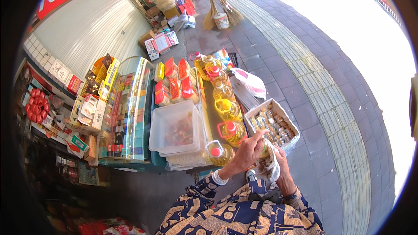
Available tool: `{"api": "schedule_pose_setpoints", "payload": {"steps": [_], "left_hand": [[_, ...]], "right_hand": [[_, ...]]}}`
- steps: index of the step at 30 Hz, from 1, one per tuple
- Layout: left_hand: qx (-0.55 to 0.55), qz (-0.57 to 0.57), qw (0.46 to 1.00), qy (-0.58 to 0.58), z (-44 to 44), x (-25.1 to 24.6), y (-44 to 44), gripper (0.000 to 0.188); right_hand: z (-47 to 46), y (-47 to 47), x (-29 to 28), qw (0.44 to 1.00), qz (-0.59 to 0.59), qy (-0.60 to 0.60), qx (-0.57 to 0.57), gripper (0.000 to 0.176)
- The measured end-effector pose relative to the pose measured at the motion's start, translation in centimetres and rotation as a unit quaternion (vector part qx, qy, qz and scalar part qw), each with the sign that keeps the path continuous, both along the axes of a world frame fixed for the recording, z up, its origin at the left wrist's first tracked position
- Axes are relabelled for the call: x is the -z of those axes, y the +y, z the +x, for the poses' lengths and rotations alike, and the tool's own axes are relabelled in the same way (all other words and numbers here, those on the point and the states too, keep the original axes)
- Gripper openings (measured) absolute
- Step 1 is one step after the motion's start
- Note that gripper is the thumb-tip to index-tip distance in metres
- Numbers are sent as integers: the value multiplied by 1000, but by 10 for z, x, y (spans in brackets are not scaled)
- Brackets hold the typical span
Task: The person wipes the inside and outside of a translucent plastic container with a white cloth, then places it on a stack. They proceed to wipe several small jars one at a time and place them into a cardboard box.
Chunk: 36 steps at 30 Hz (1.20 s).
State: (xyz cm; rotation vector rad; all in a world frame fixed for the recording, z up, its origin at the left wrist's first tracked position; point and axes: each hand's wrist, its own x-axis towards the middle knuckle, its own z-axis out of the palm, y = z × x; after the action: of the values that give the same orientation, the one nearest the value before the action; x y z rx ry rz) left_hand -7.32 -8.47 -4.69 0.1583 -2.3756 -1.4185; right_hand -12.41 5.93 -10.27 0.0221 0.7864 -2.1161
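Observation:
My right hand (283, 166) is closed around a crumpled white cloth (273, 173). Close against the cloth, in the gap between my hands, is a small yellow-green item (265, 151) that is partly covered. My left hand (246, 150), with a white band at the wrist, reaches over it with thumb and fingers drawn together. Whether its fingertips grip anything is hard to see. Just beyond them stands a white box (295, 138) lined with plastic, holding rows of small shiny round-topped items (271, 122). Nearest my left forearm is a red-capped bottle of yellow oil (220, 155).
More oil bottles, including a yellow-capped one (228, 109), line the stall's edge. Clear plastic tubs (173, 127), red-and-clear bags (176, 88) and a glass display case (130, 111) stand to the left. A white plastic bag (249, 83) and brooms (222, 6) are farther off; paving (313, 111) runs right.

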Motion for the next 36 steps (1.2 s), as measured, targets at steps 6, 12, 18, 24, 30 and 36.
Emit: {"api": "schedule_pose_setpoints", "payload": {"steps": [6, 12, 18, 24, 30, 36], "left_hand": [[12, 35, 999, 25, -4, 4, 5, 31], [97, 60, 993, 12, -2, 13, -2, 32], [67, 111, 987, -92, 9, 15, -19, 31], [36, 92, 993, -60, 18, 22, -29, 32], [141, 218, 955, -141, 20, 48, -11, 28], [199, 206, 947, -146, 21, 59, -14, 26]], "right_hand": [[-2, 8, 4, 999, -18, 33, 15, 24], [-8, 20, 13, 999, -19, 47, -11, 21], [-11, 26, 16, 997, 4, 67, -26, 20], [-26, 29, 12, 959, 171, 224, 40, 17], [-27, 12, 17, 837, 236, 493, -21, 16], [-25, -4, 4, 837, 283, 466, -36, 12]]}}
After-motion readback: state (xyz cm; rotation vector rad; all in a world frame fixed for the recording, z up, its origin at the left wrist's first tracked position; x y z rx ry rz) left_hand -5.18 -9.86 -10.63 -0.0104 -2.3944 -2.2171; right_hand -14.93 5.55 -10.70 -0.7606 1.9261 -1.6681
